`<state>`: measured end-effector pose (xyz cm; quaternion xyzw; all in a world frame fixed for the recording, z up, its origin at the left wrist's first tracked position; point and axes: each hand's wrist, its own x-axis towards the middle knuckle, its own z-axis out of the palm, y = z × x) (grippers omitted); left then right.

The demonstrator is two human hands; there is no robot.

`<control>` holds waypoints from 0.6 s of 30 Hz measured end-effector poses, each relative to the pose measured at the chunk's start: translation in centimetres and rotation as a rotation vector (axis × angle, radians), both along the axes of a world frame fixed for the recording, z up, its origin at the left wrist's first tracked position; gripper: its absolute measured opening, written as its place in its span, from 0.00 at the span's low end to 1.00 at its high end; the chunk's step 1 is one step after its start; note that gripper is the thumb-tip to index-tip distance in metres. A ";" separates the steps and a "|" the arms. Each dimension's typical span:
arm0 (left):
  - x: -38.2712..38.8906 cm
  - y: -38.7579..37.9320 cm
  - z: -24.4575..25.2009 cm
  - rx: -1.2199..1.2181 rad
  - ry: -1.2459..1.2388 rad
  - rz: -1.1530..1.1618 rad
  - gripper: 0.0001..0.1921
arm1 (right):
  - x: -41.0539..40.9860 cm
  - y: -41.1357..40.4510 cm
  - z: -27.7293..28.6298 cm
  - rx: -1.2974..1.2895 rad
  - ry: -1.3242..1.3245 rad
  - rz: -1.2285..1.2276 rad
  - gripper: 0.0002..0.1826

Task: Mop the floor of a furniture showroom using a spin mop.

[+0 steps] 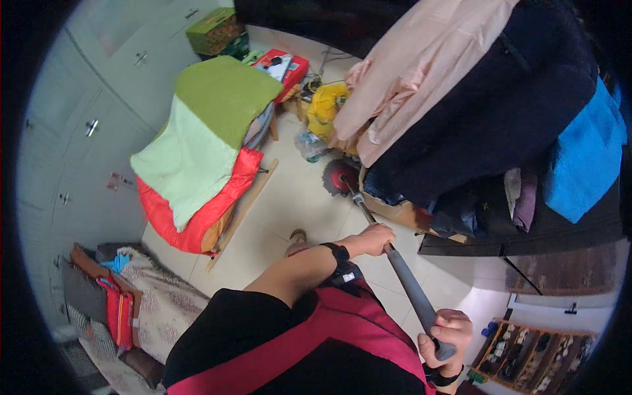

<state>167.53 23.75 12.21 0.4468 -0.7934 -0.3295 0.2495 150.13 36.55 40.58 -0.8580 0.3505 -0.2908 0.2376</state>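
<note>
Both my hands grip the long handle of a spin mop (pixel 368 210). My left hand (pixel 374 240) is closed round the metal part of the shaft, just above the grey foam grip. My right hand (pixel 449 335) wraps round the end of that grip, near the lower right of the view. The round mop head (pixel 340 177), red with a dark fringe, rests on the pale tiled floor (pixel 316 212). It lies beside a cardboard box (pixel 395 210) under hanging clothes. Dark bands are on both my wrists.
A covered pile with green and red cloths (pixel 197 163) stands left. A wooden bar (pixel 242 217) lies beside it. Ahead are a clear plastic bag (pixel 311 146) and a yellow bag (pixel 323 111). Pink (pixel 424 64) and dark clothes (pixel 503 108) hang right; a shoe rack (pixel 533 355) stands lower right.
</note>
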 end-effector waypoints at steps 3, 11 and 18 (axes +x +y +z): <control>-1.0 2.1 0.7 -0.003 0.050 0.056 0.08 | -1.8 0.4 -0.6 -0.015 -0.226 0.043 0.15; -1.0 11.1 2.7 0.102 0.084 0.377 0.12 | -6.0 -0.5 -2.2 0.071 -0.588 0.423 0.22; 0.4 20.1 2.9 0.117 0.078 0.502 0.16 | -6.1 -0.7 -2.8 0.172 -0.731 0.544 0.23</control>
